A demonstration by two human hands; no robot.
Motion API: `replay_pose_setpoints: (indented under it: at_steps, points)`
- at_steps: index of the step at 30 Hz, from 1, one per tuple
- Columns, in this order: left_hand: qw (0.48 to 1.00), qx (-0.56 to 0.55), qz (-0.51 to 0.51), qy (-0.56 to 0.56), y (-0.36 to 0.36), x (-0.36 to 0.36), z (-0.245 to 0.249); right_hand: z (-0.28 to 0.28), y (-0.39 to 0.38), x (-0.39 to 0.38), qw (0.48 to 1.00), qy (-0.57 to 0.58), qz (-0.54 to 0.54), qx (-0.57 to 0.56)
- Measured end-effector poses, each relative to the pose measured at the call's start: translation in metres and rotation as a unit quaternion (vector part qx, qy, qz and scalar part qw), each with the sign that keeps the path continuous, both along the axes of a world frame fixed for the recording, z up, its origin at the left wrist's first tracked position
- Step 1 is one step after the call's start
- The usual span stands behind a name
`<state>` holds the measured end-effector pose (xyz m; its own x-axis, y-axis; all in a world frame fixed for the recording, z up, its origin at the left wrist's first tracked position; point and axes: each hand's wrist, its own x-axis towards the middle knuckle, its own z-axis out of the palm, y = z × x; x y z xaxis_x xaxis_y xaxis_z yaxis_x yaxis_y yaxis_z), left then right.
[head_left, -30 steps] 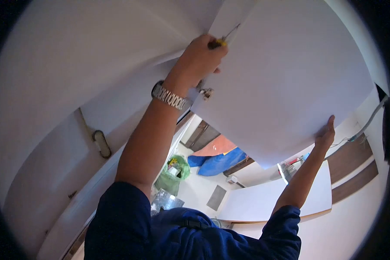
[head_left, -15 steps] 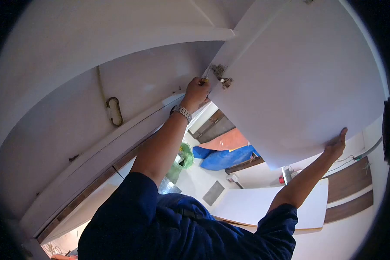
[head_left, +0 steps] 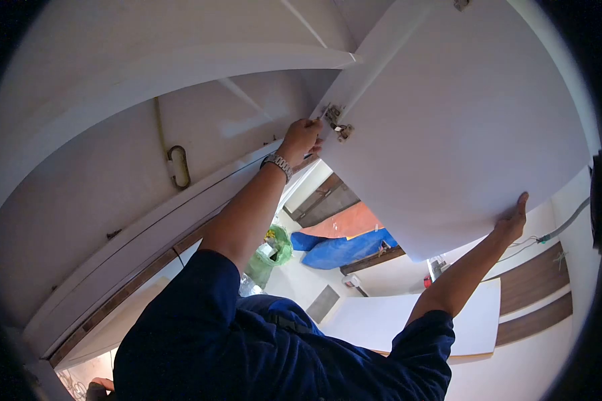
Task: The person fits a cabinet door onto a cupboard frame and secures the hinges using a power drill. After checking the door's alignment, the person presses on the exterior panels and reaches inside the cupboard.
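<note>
At the far left is the pale interior of a cabinet (head_left: 73, 220), where a dark elongated metal ring (head_left: 178, 167) hangs at the end of a thin tan cord (head_left: 160, 123). Below runs a long white rail with a brown lower edge (head_left: 124, 284), slanting up towards the middle.

Next comes the left hand (head_left: 303, 139), with a silver link-band watch (head_left: 278, 167) on its wrist. Its fingers are closed on a slim screwdriver (head_left: 324, 115); the handle is mostly hidden by the hand, and the thin shaft points up beside a metal hinge (head_left: 336, 121). Whether the tip touches the hinge is too small to tell.

Beneath, on the light floor (head_left: 293, 277), stands a translucent green plastic bag (head_left: 279, 250) with mixed items inside; to its right lie blue sheeting (head_left: 344, 252) and orange sheeting (head_left: 344, 222), touching each other.

The large flat white door panel (head_left: 461, 134) fills the upper middle and right, tilted, the hinge at its left edge. Under it sits a white board with a tan edge (head_left: 415, 314).

The right hand (head_left: 512, 222) grips the panel near its lower right edge; some of its fingers cannot be made out. Farther right are a grey cable (head_left: 568, 220) and brown wall strips (head_left: 532, 284).
</note>
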<state>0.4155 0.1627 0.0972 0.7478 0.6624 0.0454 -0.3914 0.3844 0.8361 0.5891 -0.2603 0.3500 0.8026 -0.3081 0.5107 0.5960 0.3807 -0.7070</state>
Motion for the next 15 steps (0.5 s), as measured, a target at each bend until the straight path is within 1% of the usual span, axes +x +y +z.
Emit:
replay_pose_setpoints:
  at_steps: [1, 4, 6, 9, 10, 12, 13, 14, 15]
  points:
    - [0.999, -0.024, -0.003, -0.027, -0.002, -0.001, 0.002, -0.003, -0.008, 0.012, 1.0, 0.008, 0.006, -0.007]
    - [0.997, -0.035, -0.009, -0.061, -0.001, 0.015, -0.004, -0.005, -0.022, 0.03, 1.0, 0.026, 0.013, -0.006]
    - [0.999, 0.029, 0.01, -0.015, -0.015, -0.001, 0.006, -0.002, 0.007, -0.011, 0.999, 0.029, 0.003, 0.021]
    - [0.989, 0.142, 0.036, 0.024, -0.029, 0.001, 0.008, 0.001, -0.003, 0.003, 0.999, 0.047, -0.006, -0.009]
    - [0.982, 0.18, 0.047, 0.032, -0.03, 0.006, 0.01, 0.003, 0.0, 0.001, 0.999, 0.036, -0.026, -0.003]
    - [0.963, 0.261, 0.057, 0.027, -0.042, -0.006, 0.049, 0.007, 0.007, -0.006, 0.997, 0.027, -0.07, 0.003]
    - [0.952, 0.297, 0.065, 0.027, -0.046, -0.01, 0.064, 0.009, 0.007, -0.006, 0.998, 0.004, -0.057, 0.015]
    - [0.926, 0.357, 0.12, -0.006, -0.038, 0.006, 0.066, 0.01, 0.01, -0.006, 0.999, -0.02, -0.041, 0.024]
    - [0.909, 0.392, 0.144, -0.007, -0.033, 0.006, 0.086, 0.01, 0.012, -0.006, 0.998, -0.043, -0.024, 0.031]
